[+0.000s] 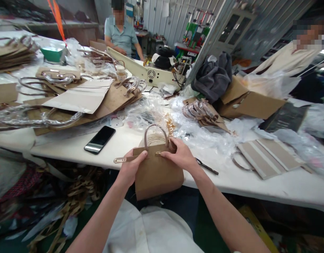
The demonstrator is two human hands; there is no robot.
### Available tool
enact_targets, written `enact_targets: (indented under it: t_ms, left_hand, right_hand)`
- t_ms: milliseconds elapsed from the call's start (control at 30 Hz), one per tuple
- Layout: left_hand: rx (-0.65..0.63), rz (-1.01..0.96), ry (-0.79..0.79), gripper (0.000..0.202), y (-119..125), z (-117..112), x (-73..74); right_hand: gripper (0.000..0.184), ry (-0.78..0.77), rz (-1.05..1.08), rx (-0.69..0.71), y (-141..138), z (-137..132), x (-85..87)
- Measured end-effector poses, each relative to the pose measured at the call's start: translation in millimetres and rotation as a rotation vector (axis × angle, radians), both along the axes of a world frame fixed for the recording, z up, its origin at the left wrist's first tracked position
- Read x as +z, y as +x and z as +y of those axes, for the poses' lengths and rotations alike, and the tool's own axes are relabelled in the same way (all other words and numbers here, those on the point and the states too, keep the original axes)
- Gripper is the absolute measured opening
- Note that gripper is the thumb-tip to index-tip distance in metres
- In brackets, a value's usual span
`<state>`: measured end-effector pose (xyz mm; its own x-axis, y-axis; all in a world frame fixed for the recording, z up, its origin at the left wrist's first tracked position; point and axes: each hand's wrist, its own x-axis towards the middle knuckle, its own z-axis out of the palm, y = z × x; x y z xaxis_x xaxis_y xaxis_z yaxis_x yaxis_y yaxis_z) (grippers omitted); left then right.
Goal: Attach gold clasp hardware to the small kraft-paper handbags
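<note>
A brown handbag (159,175) hangs over the table's front edge, its looped handle (156,127) standing up at the top. My left hand (131,167) is closed on the bag's upper left side, thumb pressed over a strap. That strap ends in a gold metal plate (120,160) sticking out to the left. My right hand (180,154) grips the upper right edge, its thumb beside a small gold clasp (158,153) on the bag's front. The right fingers are partly hidden behind the bag. Pale stuffing or cord shows inside the handle loop.
A phone (100,140) lies left of the bag; a dark tool (207,166) lies right. Gold fittings (169,125) sit behind it. Stacked bag panels (82,95), a flat panel (270,158), plastic wrap (209,140) and a cardboard box (259,103) surround. Two people are beyond.
</note>
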<state>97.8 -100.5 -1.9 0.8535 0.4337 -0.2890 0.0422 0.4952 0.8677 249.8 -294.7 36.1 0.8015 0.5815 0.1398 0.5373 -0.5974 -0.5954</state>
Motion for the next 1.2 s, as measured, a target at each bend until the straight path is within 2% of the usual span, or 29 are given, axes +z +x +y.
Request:
enact_targets:
  t_ms: [67, 100, 233, 300, 567, 633, 700, 767, 800, 967, 1067, 1200]
  left_hand:
    - [0.03, 0.039, 0.05, 0.046, 1, -4, 0.7]
    - [0.047, 0.056, 0.081, 0.047, 1, -6, 0.4]
    - [0.083, 0.096, 0.247, 0.044, -2, -9, -3.8]
    - [0.094, 0.107, 0.28, 0.043, -4, -10, -7.5]
    - [0.2, 0.164, 0.165, 0.047, -3, -13, -17.7]
    - [0.213, 0.195, 0.155, 0.048, -3, -13, -18.5]
    - [0.215, 0.222, 0.152, 0.049, -4, -11, -19.2]
    - [0.214, 0.237, 0.165, 0.052, -6, -8, -19.7]
    - [0.207, 0.247, 0.179, 0.054, -8, -7, -19.9]
    - [0.115, 0.337, 0.243, 0.064, -11, 0, -23.2]
    - [0.122, 0.315, 0.225, 0.065, -9, 1, -27.1]
    - [0.161, 0.284, 0.211, 0.064, -7, -1, -25.6]
  right_hand:
    - [0.05, -0.018, 0.051, 0.047, 0, 5, 4.5]
    - [0.045, -0.024, 0.057, 0.06, 0, 8, 6.7]
    - [0.045, -0.007, 0.131, 0.033, -3, 15, 8.6]
    - [0.043, -0.007, 0.126, -0.004, -7, 19, 5.5]
    - [0.038, -0.053, -0.126, -0.044, -29, 27, -0.3]
    - [0.036, 0.007, -0.142, -0.027, -31, 25, -1.8]
    - [0.052, 0.124, -0.143, -0.011, -28, 20, -5.9]
    - [0.076, 0.239, -0.129, -0.014, -20, 12, -12.3]
    - [0.077, 0.278, -0.109, -0.015, -14, 6, -15.8]
    - [0.033, 0.329, 0.08, -0.05, 36, -22, -24.7]
    - [0.022, 0.174, -0.037, -0.09, 69, -26, -15.9]
    - [0.028, -0.145, -0.209, -0.098, 112, -10, 1.5]
